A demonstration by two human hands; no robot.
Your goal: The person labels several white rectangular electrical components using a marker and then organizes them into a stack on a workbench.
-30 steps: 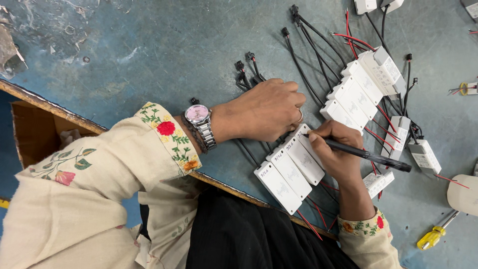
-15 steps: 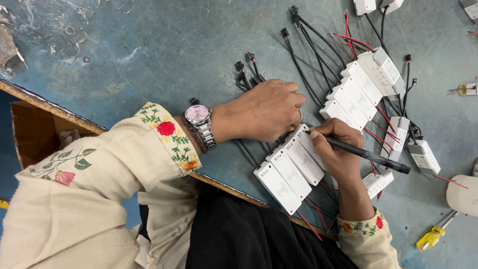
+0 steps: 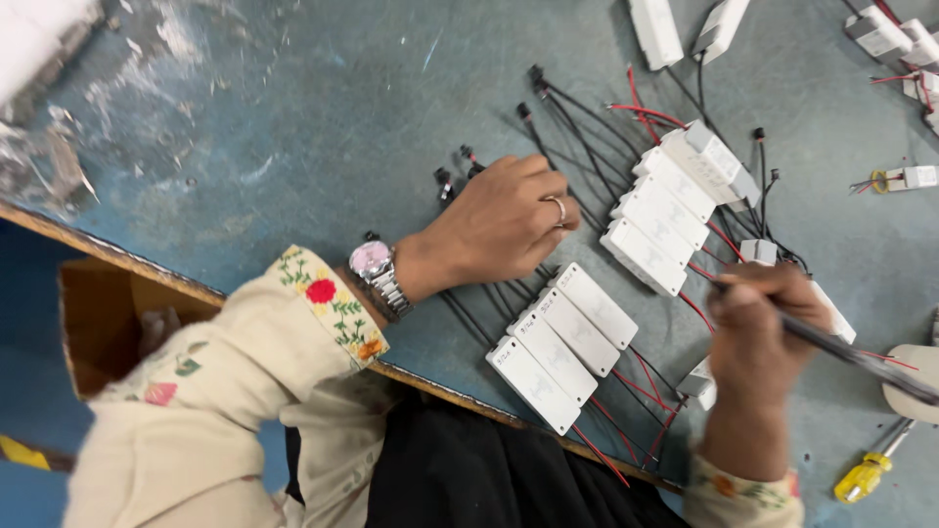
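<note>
White driver boxes (image 3: 564,344) pinned by curled left hand (image 3: 499,225); right hand (image 3: 758,328) grips black pen (image 3: 861,357); advise steady wrist, short strokes.

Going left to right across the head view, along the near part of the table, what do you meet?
Floral cuff → wristwatch → left hand → row of three white modules → right hand holding a dark pen → yellow-handled screwdriver.
</note>
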